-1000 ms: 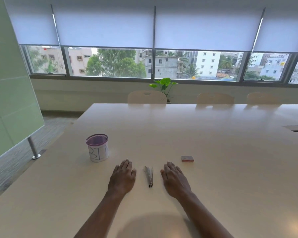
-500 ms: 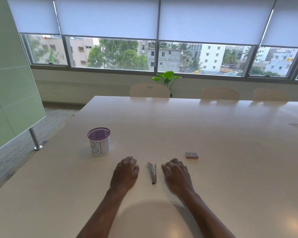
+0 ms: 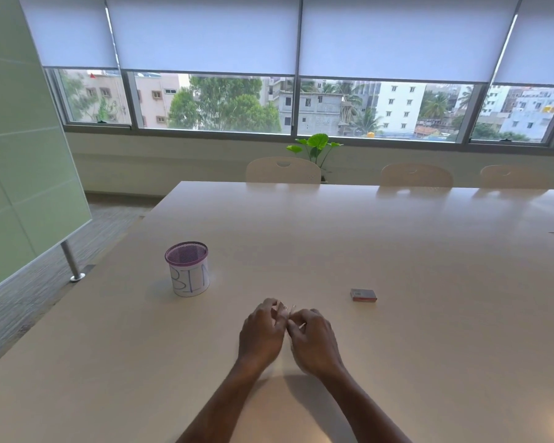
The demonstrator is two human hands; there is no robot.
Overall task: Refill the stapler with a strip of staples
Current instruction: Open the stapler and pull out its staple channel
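My left hand and my right hand have come together over the small metal stapler on the table, fingers curled around it. Only a sliver of the stapler shows between the fingertips; the rest is hidden and blurred. A small red box of staples lies flat on the table to the right of my right hand, apart from it.
A white cup with a purple mesh rim, marked "BIN", stands to the left of my hands. The pale table stretches far ahead, with three chairs at its far edge. A frosted glass partition stands left.
Both hands lay flat beside the stapler before; now they have closed in from each side and taken hold of it. The camera has tilted slightly.
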